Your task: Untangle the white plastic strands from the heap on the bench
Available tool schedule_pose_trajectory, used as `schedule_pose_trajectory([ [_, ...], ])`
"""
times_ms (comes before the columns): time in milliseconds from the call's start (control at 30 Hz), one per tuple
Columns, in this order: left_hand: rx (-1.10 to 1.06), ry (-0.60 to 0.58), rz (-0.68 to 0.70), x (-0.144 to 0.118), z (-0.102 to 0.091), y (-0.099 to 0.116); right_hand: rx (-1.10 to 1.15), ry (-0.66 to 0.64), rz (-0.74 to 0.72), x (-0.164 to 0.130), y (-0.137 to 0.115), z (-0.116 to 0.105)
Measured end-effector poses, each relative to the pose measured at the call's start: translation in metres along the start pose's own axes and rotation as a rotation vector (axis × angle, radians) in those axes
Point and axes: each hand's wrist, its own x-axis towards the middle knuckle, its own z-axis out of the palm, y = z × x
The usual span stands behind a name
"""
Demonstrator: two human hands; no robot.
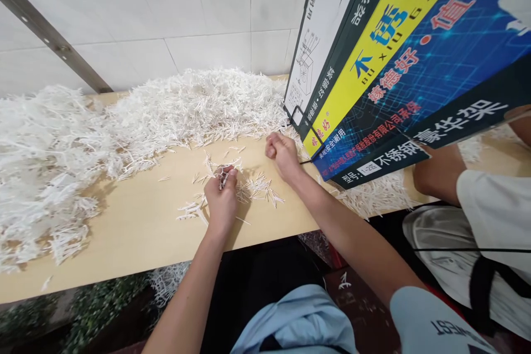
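My left hand (pixel 222 193) is closed just above the table, pinching thin white branched pieces (pixel 234 165) that poke out past the fingertips. A small dark thing shows between its thumb and fingers, too small to name. My right hand (pixel 282 156) is curled shut to the right, close to the lower corner of a tall printed box (pixel 373 77); whatever its fingers hold is hidden. Between and below the hands lie loose white sticks (pixel 261 188), scattered on the wooden tabletop (pixel 136 232).
A long heap of white branched pieces (pixel 199 99) runs along the tiled wall (pixel 207 0) and fills the table's left side. Right of the box, a co-worker's arm (pixel 440 174) reaches over more white pieces (pixel 377 193). Leafy plants (pixel 108 304) show below the table's front edge.
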Motion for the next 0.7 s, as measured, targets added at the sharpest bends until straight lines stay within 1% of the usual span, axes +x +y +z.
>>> schedule_pose_trajectory([
  [33,-0.004,0.005,-0.001,0.000,0.000,-0.001,0.020,0.076,-0.010,0.002,0.001,0.000],
  [67,-0.006,0.002,0.000,0.000,0.000,-0.002,0.004,0.083,-0.022,0.003,0.001,0.001],
  [200,-0.026,-0.018,0.002,-0.001,0.001,0.002,-0.168,-0.124,-0.104,-0.003,-0.011,0.005],
  [267,-0.036,-0.014,-0.003,-0.002,0.002,0.006,-0.182,-0.218,-0.140,-0.008,-0.016,0.007],
  [333,-0.019,-0.039,-0.002,-0.002,0.002,0.009,-0.189,-0.345,-0.136,-0.012,-0.017,0.007],
  [367,-0.006,-0.055,0.000,-0.003,0.002,0.010,-0.195,-0.388,-0.113,-0.014,-0.015,0.008],
  [400,0.002,-0.071,0.003,-0.003,0.002,0.010,-0.197,-0.394,-0.084,-0.015,-0.012,0.008],
  [433,-0.003,-0.086,0.003,-0.003,0.001,0.010,-0.194,-0.361,-0.055,-0.016,-0.009,0.009],
  [500,-0.067,-0.096,-0.022,-0.002,0.001,0.010,-0.159,-0.232,-0.026,-0.017,-0.004,0.009],
  [567,-0.209,-0.065,-0.078,0.000,0.001,0.010,-0.099,-0.128,-0.026,-0.017,0.000,0.010],
  [633,-0.387,-0.005,-0.123,0.003,0.001,0.011,-0.044,-0.093,-0.023,-0.017,0.000,0.010],
  [700,-0.541,0.049,-0.121,0.005,0.000,0.012,-0.002,-0.084,-0.014,-0.018,-0.002,0.010],
])
